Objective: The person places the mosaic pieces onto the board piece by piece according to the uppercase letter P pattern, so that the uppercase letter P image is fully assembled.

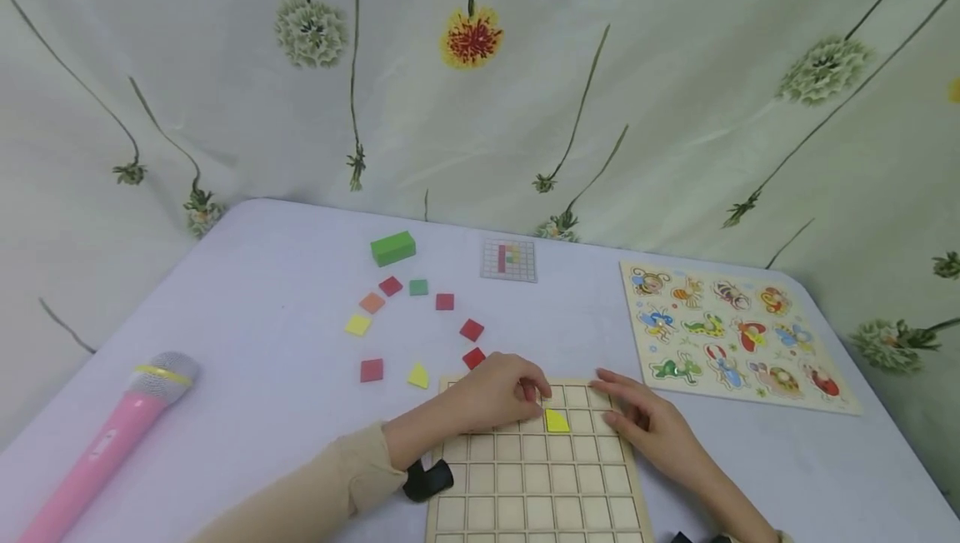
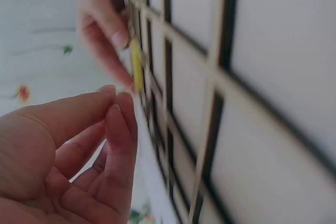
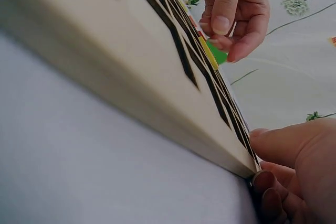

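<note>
A wooden grid board (image 1: 536, 485) lies at the table's front edge, with a yellow quarter-round tile (image 1: 557, 420) set in its top rows. My left hand (image 1: 501, 393) hovers over the board's top left, just left of that tile. Its thumb and fingertips (image 2: 118, 114) are curled together with nothing visible between them. My right hand (image 1: 645, 422) rests on the board's upper right edge, with its thumb (image 3: 286, 142) against the rim. Its fingers (image 2: 113, 51) reach towards the yellow tile (image 2: 136, 66). Loose tiles lie beyond the board: red (image 1: 473, 357), yellow (image 1: 417, 376), orange (image 1: 371, 303) and green (image 1: 418, 286).
A green block (image 1: 392, 248) and a small pattern card (image 1: 509, 260) lie further back. An insect peg puzzle (image 1: 731, 335) sits at the right. A pink toy microphone (image 1: 105, 447) lies at the front left. A flowered curtain hangs behind the table.
</note>
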`<state>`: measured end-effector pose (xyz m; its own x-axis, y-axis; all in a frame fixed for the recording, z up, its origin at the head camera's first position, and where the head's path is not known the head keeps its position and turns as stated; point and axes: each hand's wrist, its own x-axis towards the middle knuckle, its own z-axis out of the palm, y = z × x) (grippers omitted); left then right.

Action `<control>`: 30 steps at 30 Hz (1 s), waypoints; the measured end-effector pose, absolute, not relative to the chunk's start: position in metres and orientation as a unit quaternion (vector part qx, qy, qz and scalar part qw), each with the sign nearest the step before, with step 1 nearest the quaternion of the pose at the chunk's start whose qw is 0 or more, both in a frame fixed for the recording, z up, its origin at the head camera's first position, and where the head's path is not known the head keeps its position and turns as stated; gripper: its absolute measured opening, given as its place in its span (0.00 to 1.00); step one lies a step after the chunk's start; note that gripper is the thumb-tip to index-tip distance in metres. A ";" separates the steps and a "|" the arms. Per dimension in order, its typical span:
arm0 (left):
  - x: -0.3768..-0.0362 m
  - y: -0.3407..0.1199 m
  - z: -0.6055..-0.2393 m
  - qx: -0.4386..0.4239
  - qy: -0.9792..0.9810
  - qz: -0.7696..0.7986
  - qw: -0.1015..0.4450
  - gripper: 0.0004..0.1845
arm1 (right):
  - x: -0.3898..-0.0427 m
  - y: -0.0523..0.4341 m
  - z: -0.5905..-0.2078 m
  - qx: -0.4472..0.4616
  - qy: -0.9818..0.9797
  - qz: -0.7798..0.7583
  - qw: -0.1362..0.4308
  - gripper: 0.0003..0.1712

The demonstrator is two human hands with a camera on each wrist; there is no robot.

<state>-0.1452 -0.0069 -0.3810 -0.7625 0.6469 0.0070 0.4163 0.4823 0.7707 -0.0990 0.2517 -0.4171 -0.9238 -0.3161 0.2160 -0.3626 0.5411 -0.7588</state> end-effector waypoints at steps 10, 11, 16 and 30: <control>-0.160 -0.095 -0.368 0.214 0.848 0.471 0.109 0.13 | -0.098 0.251 -0.416 0.192 -0.880 0.432 0.030 0.21; -0.161 -0.107 -0.369 0.202 0.854 0.469 0.100 0.13 | -0.099 0.251 -0.418 0.192 -0.881 0.431 0.030 0.22; -0.164 -0.163 -0.371 0.137 0.882 0.446 0.074 0.16 | -0.100 0.253 -0.420 0.188 -0.883 0.430 0.030 0.22; -0.171 -0.215 -0.394 0.183 0.901 0.373 0.121 0.19 | -0.100 0.251 -0.419 0.192 -0.882 0.429 0.031 0.21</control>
<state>-0.1710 -0.2150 -0.3935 -0.9032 0.4213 -0.0816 0.2402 0.6540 0.7174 -0.0999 0.2509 -0.4188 -0.9247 -0.3117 0.2185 -0.3643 0.5582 -0.7455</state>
